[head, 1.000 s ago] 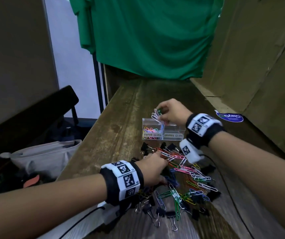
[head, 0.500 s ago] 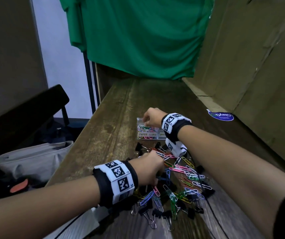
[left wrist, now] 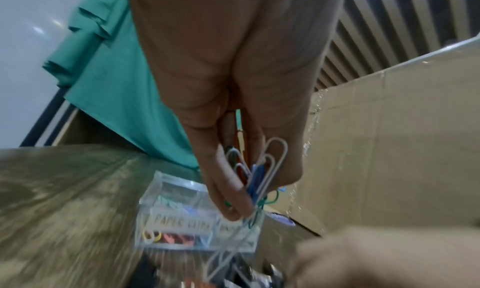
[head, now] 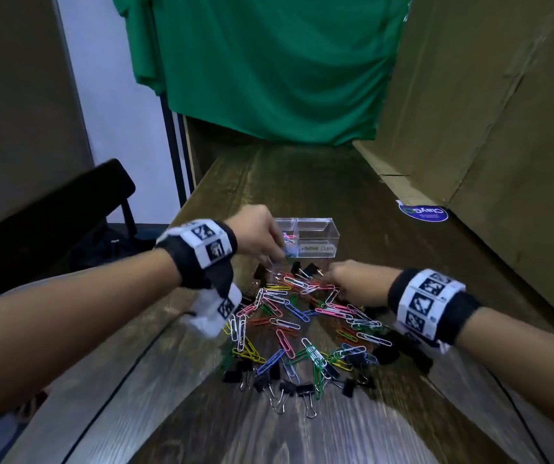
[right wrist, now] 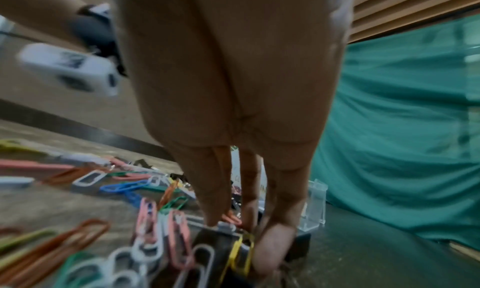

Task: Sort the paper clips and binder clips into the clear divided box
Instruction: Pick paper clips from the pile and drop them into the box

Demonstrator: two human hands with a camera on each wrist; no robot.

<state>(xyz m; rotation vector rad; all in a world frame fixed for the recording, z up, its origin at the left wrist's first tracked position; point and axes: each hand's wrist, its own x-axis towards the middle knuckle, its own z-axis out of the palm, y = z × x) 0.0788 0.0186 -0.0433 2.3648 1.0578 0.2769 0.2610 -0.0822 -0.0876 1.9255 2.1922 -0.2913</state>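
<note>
Over the clear divided box (head: 316, 236) the left hand (head: 258, 234) pinches a bunch of paper clips (left wrist: 255, 175); nearer, the right hand (head: 356, 284) presses straight fingertips (right wrist: 214, 214) into the clip pile (head: 302, 326)

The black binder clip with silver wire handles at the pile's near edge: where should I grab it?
Black binder clip: probably pinch its silver wire handles, coming from the near side. They stick out toward you over the bare wooden table, while the body sits against green paper clips.
</note>
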